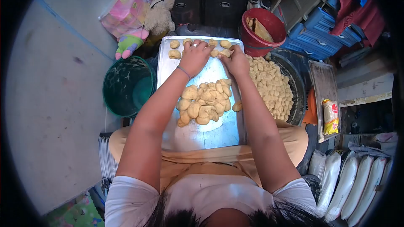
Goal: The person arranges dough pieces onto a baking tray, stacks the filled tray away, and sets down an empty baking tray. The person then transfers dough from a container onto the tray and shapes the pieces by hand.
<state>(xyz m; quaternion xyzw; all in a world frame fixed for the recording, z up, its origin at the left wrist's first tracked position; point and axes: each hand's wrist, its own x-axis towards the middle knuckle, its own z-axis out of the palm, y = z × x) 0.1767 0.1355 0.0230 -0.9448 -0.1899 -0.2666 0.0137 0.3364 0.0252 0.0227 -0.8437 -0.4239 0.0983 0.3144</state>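
Observation:
A shiny metal baking tray (204, 136) lies across my lap. Near its middle sits a heap of pale dough pieces (205, 103); a few more stand apart in rows along the far end, such as the dough piece (174, 54) at the left. My left hand (196, 59), with a ring and a wrist band, reaches to the far rows, its fingers curled down on a dough piece partly hidden beneath them. Close by on the right, my right hand (236, 62) pinches a dough piece (226, 53) between thumb and fingers, low over the tray.
Right of the tray, a wide dark basin (299, 88) holds many dough pieces. Behind it stands a red bucket (256, 48). On the left are a green bucket (126, 86) and plush toys (159, 17). A yellow packet (330, 117) rests on a board at the right.

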